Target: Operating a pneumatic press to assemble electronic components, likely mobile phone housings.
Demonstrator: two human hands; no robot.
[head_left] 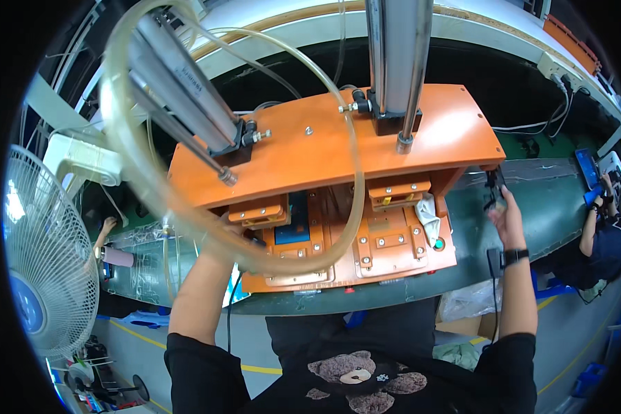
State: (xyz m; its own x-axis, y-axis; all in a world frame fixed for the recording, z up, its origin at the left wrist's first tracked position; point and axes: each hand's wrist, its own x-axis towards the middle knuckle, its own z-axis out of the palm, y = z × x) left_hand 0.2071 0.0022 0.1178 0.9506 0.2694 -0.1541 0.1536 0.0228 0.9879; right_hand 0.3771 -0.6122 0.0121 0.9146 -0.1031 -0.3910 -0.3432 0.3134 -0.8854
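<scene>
An orange two-cylinder pneumatic press (276, 148) stands in front of me. My left hand (233, 231) reaches under its left side, beside the left clamp block (259, 209); a clear hose (357, 179) and the press hide most of its fingers. A dark blue flat panel (293, 224) lies in the left fixture, just right of that hand. At the press's right end, my right hand (509, 219) has its fingers curled at a black fitting (493, 190) that hangs below the top plate. A white cloth (428, 217) is tucked by the right clamp block (397, 190).
The press stands on a green workbench (531, 207). A white fan (48, 255) is at the left, near another person's hand (109, 224) and a pinkish cylinder (119, 257). Another person (604, 241) works at the far right. Below the bench edge is a plastic-lined cardboard box (466, 307).
</scene>
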